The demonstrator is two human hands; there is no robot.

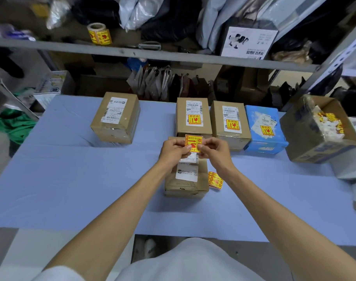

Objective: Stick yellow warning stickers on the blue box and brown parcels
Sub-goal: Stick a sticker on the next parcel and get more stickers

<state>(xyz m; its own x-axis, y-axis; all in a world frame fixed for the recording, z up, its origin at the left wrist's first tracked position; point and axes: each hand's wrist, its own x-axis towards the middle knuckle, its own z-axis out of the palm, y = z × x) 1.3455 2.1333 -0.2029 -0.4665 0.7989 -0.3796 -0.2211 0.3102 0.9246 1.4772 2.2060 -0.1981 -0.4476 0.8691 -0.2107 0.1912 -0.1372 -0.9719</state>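
Risk: as a judgement, the yellow sticker [194, 143] could fold onto itself or cling to a fingertip, since it was held in the air by its near edge only; set down crooked, it could cover the barcode on the label below.
Hands: the left hand [174, 150] and right hand [214, 152] each pinched the sticker's near edge between thumb and fingers.
Sticker: it stood between the two hands, over the far end of the near parcel [186, 180]; whether it touched the parcel could not be told.
Near parcel: brown, on the tabletop [71, 179] right under the hands, with no yellow sticker visible on it.
Spare stickers [215, 180]: flat on the tabletop, just right of the near parcel.
Far row: two stickered parcels [193, 126] and the blue box [264, 136] stood side by side, each with a sticker.
Far-left parcel [116, 126]: well apart, unstickered.
Shelf: a sticker roll [99, 34] sat on it.
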